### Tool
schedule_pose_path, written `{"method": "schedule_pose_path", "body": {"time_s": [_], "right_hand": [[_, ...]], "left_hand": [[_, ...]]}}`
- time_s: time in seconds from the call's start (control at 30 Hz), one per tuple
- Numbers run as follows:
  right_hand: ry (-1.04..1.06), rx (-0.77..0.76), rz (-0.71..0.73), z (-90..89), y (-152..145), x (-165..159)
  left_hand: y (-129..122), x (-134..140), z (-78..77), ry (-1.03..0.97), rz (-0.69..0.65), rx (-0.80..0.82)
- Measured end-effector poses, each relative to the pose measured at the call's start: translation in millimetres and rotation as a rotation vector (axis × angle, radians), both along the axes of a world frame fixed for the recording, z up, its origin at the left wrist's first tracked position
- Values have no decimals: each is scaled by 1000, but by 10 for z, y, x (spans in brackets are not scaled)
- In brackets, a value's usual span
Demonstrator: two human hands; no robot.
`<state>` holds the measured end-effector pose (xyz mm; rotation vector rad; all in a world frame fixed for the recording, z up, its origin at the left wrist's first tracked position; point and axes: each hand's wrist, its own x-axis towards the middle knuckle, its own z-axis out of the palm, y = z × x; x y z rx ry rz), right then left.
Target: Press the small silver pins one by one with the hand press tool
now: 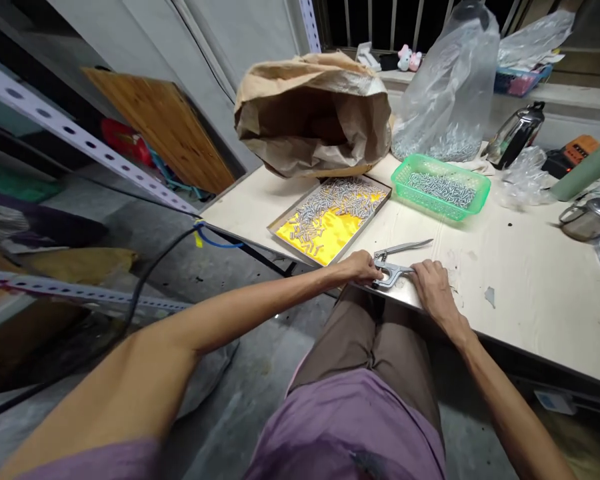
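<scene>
At the table's front edge lies a grey metal pair of spring-loaded pliers (393, 275), its two long handles spread apart and pointing right. My right hand (436, 291) has its fingers closed over the end of the lower handle. The upper handle stands free. My left hand (363, 268) is closed in a pinch at the head of the pliers; whatever its fingers hold is too small to make out. Just beyond it sits a shallow tray (351, 251) with a yellow lining and many small silver metal pieces (313, 230) scattered over it.
A green plastic basket (403, 188) of small metal pieces stands behind the pliers. Farther back are an open brown paper sack (275, 150), a clear plastic bag (447, 87) of metal parts and a kettle (517, 133). A metal cup (587, 220) stands at right.
</scene>
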<state>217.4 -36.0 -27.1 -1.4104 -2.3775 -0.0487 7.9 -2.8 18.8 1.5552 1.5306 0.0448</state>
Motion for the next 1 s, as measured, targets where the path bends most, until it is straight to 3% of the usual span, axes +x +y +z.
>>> {"method": "schedule_pose_path", "body": {"time_s": [0.1, 0.2, 0.3, 0.37, 0.53, 0.63, 0.73, 0.9, 1.0], "right_hand": [[29, 51, -36, -15, 87, 48], [82, 66, -66, -88, 151, 90], [107, 87, -127, -185, 184, 118], [106, 109, -153, -230, 176, 125], [95, 118, -171, -270, 152, 106], [85, 116, -160, -266, 185, 109], [77, 121, -154, -246, 218, 121], [95, 77, -126, -258, 240, 146], [122, 94, -96, -284, 246, 174]], "left_hand": [[12, 31, 1, -14, -9, 21], [33, 40, -51, 207, -177, 390], [185, 80, -26, 391, -359, 550], [384, 176, 134, 415, -373, 603], [996, 598, 799, 321, -160, 891], [1124, 716, 966, 281, -103, 900], [1042, 537, 910, 316, -105, 851], [848, -220, 744, 478, 69, 726], [806, -582, 596, 519, 81, 621]]}}
